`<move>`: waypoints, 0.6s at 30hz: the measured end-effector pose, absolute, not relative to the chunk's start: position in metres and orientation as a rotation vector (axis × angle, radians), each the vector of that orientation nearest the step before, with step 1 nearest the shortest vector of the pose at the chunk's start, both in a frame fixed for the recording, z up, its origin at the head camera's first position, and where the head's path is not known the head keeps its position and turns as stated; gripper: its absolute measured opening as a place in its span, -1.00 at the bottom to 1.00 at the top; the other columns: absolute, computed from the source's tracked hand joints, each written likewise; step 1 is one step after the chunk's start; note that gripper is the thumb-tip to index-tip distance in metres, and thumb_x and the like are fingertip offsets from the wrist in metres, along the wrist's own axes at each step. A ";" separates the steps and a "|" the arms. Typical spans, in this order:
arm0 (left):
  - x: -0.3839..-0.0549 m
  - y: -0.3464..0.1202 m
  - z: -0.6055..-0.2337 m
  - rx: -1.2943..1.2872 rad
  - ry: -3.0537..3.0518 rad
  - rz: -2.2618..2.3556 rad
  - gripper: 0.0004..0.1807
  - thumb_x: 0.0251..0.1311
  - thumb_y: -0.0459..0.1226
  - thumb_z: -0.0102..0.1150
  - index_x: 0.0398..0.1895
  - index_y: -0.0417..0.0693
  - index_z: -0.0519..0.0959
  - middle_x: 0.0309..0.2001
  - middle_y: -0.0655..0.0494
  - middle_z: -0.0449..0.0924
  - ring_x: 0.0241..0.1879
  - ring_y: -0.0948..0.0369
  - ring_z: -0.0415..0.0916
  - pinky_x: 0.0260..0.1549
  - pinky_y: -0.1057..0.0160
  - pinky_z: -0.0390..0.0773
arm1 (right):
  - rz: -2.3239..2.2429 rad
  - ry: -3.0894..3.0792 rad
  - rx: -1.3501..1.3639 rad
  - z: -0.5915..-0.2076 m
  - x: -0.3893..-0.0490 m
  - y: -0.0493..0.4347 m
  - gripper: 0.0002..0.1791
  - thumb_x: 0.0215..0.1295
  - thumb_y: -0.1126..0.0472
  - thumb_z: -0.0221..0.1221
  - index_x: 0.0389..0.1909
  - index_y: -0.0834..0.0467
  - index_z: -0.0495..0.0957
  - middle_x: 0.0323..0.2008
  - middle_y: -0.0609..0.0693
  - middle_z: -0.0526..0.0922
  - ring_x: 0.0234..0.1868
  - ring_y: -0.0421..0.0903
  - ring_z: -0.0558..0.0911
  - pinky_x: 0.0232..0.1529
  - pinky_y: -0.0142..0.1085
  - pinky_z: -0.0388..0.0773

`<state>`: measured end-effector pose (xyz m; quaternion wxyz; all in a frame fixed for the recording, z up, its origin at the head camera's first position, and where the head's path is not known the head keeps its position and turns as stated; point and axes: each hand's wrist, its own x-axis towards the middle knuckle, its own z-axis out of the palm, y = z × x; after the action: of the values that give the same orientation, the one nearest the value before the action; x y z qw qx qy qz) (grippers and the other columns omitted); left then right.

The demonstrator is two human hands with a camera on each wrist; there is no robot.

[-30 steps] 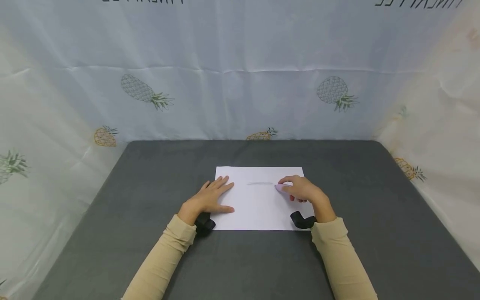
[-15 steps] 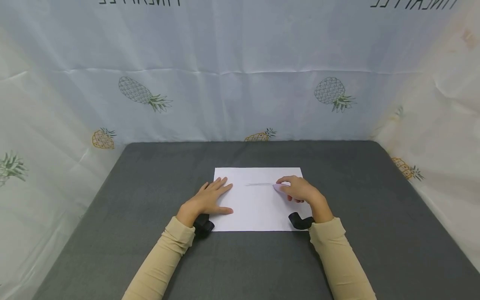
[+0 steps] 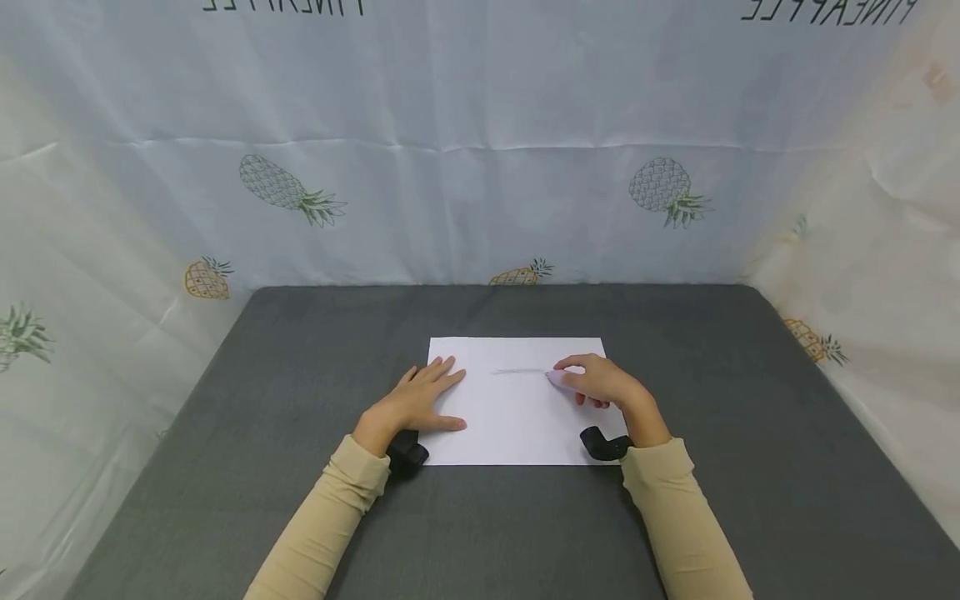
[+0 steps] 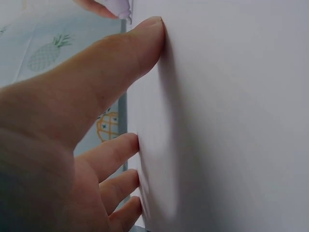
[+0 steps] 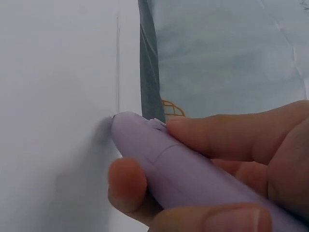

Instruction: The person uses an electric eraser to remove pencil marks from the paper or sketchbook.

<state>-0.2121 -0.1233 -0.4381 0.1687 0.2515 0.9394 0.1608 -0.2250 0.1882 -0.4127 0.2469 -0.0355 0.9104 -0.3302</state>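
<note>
A white sheet of paper (image 3: 502, 425) lies on the dark grey table. My left hand (image 3: 415, 400) rests on its left part with fingers spread, thumb and fingertips on the paper in the left wrist view. On the right, my right hand (image 3: 603, 382) grips a lilac utility knife (image 5: 169, 164) between thumb and fingers. The forefinger sits by a small ridged slider (image 5: 157, 124) near the front end. Its dark tip meets the paper at the end of thin, nearly parallel lines (image 5: 117, 67). Most of the knife's rear is behind the fingers.
The grey tabletop (image 3: 480, 533) surrounds the sheet. Behind it hangs a pale curtain (image 3: 480, 200) with pineapple prints, and similar cloth covers both sides. A black wrist camera (image 3: 602, 444) hangs over the paper's lower right corner; another black one (image 3: 407, 454) is by the left wrist.
The head view has shifted slightly. Both hands keep practically the same places on the paper, the knife tip staying at the right end of the lines.
</note>
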 end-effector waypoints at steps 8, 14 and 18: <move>-0.211 -0.123 -0.439 0.713 2.677 0.462 -0.08 0.12 0.10 0.26 0.50 0.00 0.12 0.57 -0.08 -0.09 0.57 -0.08 -0.17 0.47 -0.28 -0.15 | -0.986 2.443 -0.011 -0.412 -0.222 0.184 -0.53 0.39 0.09 -0.01 0.25 0.16 0.42 -0.68 -0.03 0.48 -0.74 -0.20 0.26 -0.67 -0.44 0.22; -0.209 -0.122 -0.440 0.699 2.661 0.476 -0.07 0.12 0.12 0.25 0.50 0.03 0.11 0.57 -0.05 -0.10 0.58 -0.06 -0.20 0.49 -0.26 -0.17 | -0.962 2.476 0.008 -0.414 -0.220 0.183 -0.55 0.38 0.09 0.00 0.23 0.16 0.44 -0.71 -0.02 0.49 -0.76 -0.21 0.25 -0.69 -0.44 0.22; -0.210 -0.123 -0.440 0.699 2.673 0.468 -0.08 0.13 0.12 0.24 0.50 0.03 0.11 0.57 -0.05 -0.10 0.58 -0.06 -0.19 0.49 -0.25 -0.17 | -1.027 2.488 -0.023 -0.416 -0.220 0.180 -0.54 0.38 0.10 -0.01 0.23 0.19 0.43 -0.71 -0.03 0.49 -0.75 -0.22 0.27 -0.69 -0.45 0.22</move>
<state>-0.2098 -0.1227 -0.4402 0.1688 0.2460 0.9402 0.1645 -0.2197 0.1803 -0.4162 0.2229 -0.0084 0.9010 -0.3721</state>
